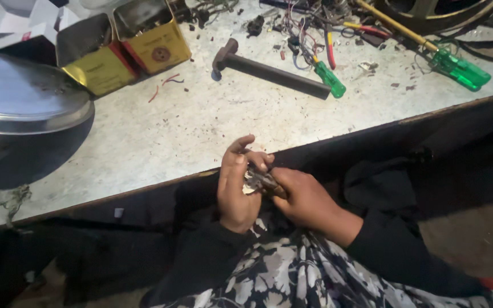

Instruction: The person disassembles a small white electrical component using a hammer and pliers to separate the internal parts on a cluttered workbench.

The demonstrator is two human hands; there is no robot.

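Observation:
My left hand [236, 185] and my right hand [303, 197] meet just below the front edge of the workbench [201, 125], above my lap. Between them they grip a small metal part [258, 179], dull brown and silvery, mostly hidden by the fingers. The left thumb and index finger curl over its top. My right hand holds it from the right side. Both sleeves are dark, and a floral cloth [292, 274] lies over my lap below.
On the bench lie a dark hammer [269, 71], a green-handled screwdriver [329, 77], a larger green-handled screwdriver [457, 68], tangled wires [309, 23], two open yellow tins [121, 48] and a round metal lid [24, 97] at the left.

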